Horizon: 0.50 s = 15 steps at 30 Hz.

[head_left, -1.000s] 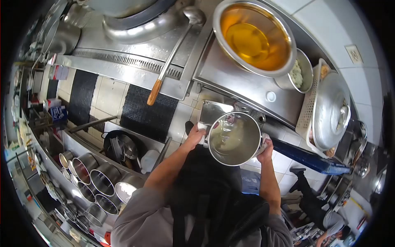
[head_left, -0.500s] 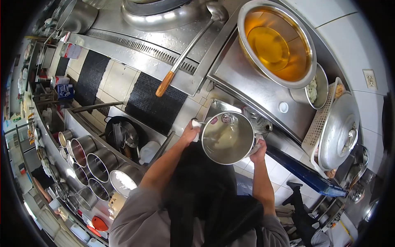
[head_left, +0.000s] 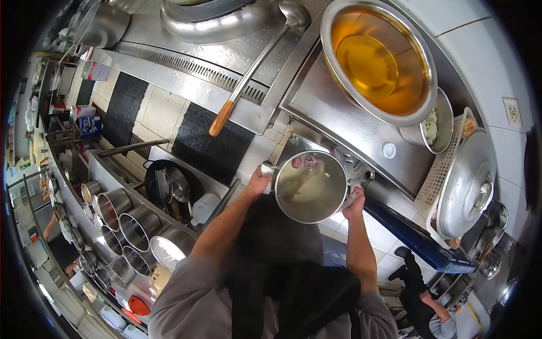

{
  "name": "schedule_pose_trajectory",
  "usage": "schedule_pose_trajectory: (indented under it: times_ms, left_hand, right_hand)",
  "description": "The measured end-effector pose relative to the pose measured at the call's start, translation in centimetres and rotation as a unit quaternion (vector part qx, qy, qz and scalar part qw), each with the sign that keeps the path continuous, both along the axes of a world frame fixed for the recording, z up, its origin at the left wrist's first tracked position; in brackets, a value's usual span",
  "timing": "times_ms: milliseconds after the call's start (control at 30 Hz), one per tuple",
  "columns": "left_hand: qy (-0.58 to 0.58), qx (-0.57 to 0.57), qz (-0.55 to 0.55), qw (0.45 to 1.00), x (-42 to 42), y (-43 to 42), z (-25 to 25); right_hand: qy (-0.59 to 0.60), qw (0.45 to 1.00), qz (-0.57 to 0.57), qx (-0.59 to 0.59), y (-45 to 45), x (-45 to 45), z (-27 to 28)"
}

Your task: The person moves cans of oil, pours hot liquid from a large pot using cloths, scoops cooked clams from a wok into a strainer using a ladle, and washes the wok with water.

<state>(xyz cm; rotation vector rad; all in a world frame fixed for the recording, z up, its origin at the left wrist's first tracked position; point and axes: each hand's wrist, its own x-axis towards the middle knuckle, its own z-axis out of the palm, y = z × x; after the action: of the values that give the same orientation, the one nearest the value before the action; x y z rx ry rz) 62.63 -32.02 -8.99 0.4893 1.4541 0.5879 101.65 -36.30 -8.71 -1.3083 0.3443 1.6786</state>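
Note:
Held in front of my body is a steel pot (head_left: 311, 212) with cloudy liquid and a few reddish pieces floating near its far side. My left hand (head_left: 261, 182) grips the pot's left handle through a white cloth (head_left: 267, 172). On the opposite handle my right hand (head_left: 355, 204) is closed, with another pale cloth (head_left: 353, 191) between fingers and metal. The pot is off any surface, above the floor by the counter's edge. Beyond it, a large steel bowl (head_left: 330, 48) of amber liquid stands on the steel counter (head_left: 350, 113).
A ladle (head_left: 248, 76) lies across the stove edge, its wooden handle overhanging. Right of the bowl are a pot of pale food (head_left: 430, 127), a white basket (head_left: 443, 164) and a lidded pot (head_left: 466, 186). Several steel containers (head_left: 135, 226) stand at left. A person (head_left: 420, 299) is at lower right.
The liquid and floating pieces in the pot have shifted slightly. Both hands keep their hold. A co-worker's arm now shows at lower right, and another person's arm has moved at far left.

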Motion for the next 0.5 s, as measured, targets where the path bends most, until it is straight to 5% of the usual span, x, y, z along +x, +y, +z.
schedule_pose_trajectory:
  times_ms: [500]
  left_hand:
    - [0.024, 0.023, 0.001, 0.999, 0.0, 2.6, -1.3]
  right_hand:
    - [0.032, 0.999, 0.023, 0.023, 2.9, 0.6, -4.6]
